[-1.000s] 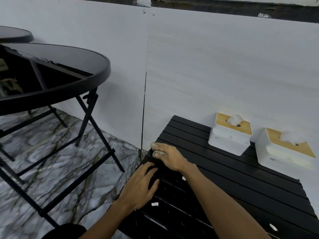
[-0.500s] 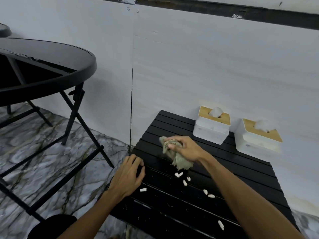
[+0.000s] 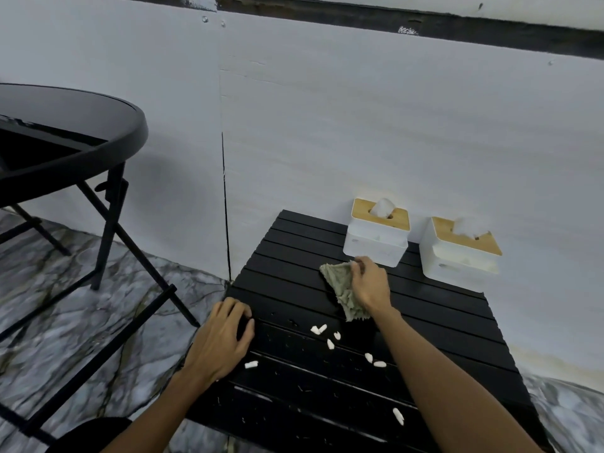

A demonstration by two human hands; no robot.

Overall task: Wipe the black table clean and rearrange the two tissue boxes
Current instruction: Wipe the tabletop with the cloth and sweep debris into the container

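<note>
The right hand [image 3: 371,284] pinches a crumpled, grey-green cloth [image 3: 343,291] of nubby, towel-like weave, fingers bunched round its top so that the rest trails in a ragged wedge below the wrist and onto the black table [image 3: 287,256]. This table is low and rectangular, its top made of long matte slats with narrow grooves between them. Just beyond the right hand's knuckles stands the nearer tissue box [image 3: 376,248], a smooth white block with rounded corners and a flat pale-wood lid from whose slot a soft tuft of tissue sticks up. The farther tissue box [image 3: 457,261], of the same make, sits to the right of that hand, against the wall and apart from the first. Between the two hands, and toward the person from the cloth, small white oblong scraps [image 3: 318,329] lie scattered among fine white specks on the slats. The left hand [image 3: 222,338] holds nothing. It rests at the table's left edge with fingers loosely bent, tips down on the slats. Well to its left stands a round table [image 3: 81,125] with a glossy dark top and thin crossed metal legs, on a grey marble-veined floor [image 3: 65,322].
</note>
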